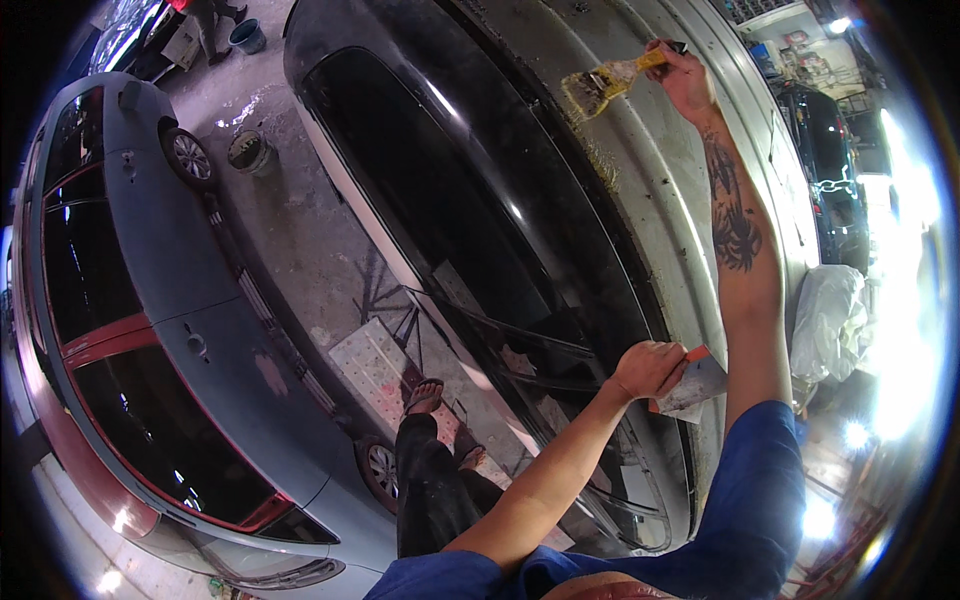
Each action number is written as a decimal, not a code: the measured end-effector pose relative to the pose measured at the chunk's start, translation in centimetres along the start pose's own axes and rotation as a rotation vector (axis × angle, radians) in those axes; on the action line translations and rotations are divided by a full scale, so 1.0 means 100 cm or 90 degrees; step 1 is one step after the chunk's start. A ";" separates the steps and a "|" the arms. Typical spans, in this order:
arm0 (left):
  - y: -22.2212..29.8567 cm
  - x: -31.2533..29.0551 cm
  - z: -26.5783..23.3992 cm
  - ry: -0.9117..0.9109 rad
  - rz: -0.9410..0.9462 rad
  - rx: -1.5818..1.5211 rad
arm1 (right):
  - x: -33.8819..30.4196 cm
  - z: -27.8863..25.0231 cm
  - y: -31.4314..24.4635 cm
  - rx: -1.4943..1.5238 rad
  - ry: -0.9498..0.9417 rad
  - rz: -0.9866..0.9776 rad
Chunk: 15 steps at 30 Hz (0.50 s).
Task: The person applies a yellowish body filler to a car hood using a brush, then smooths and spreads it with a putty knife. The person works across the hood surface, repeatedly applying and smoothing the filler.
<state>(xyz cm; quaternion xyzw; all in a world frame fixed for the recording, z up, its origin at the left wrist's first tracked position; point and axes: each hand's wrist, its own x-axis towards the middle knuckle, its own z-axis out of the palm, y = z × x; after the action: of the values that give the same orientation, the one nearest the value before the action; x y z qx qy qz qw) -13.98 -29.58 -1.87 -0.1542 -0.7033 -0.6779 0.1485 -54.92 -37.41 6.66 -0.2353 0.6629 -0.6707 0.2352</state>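
Note:
My right hand [686, 85] is closed around the yellow handle of a wide paintbrush [612, 84] and reaches over the far part of a van roof [655, 165]. The brush's worn, yellowish bristles point left, over the dark gutter edge of the roof; whether they touch it I cannot tell. Nearer to me, my left hand [648, 370] grips a flat scraper [697, 384] with an orange edge and a broad grey blade, close above the near part of the roof. Yellowish residue [603, 165] lies along the gutter seam. The roof's ribbed metal is dull grey, the van's side [440, 190] glossy black.
I stand in sandals on a spotted raised plank [372, 362] beside the van. To the left is a grey car [190, 240] with red window frames. Buckets [250, 153] stand on the floor; another person's legs [208, 30] show far left. A plastic-wrapped object [830, 320] is at right.

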 end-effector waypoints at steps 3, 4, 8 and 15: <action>0.001 0.000 0.000 -0.010 -0.011 -0.007 | 0.008 0.012 0.006 0.001 -0.036 -0.007; 0.001 0.001 -0.001 -0.008 -0.009 -0.008 | 0.009 0.015 0.009 -0.008 -0.037 0.003; 0.001 0.002 -0.001 0.000 -0.001 -0.006 | 0.011 0.013 0.008 -0.071 0.030 0.055; 0.003 0.001 -0.001 -0.008 -0.024 -0.010 | 0.053 0.027 -0.002 0.093 0.093 -0.030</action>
<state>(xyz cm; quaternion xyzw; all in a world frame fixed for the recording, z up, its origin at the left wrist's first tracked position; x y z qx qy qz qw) -13.95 -29.70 -1.49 -0.1465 -0.7016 -0.6851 0.1303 -57.35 -42.84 6.89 -0.1835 0.6222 -0.7378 0.1868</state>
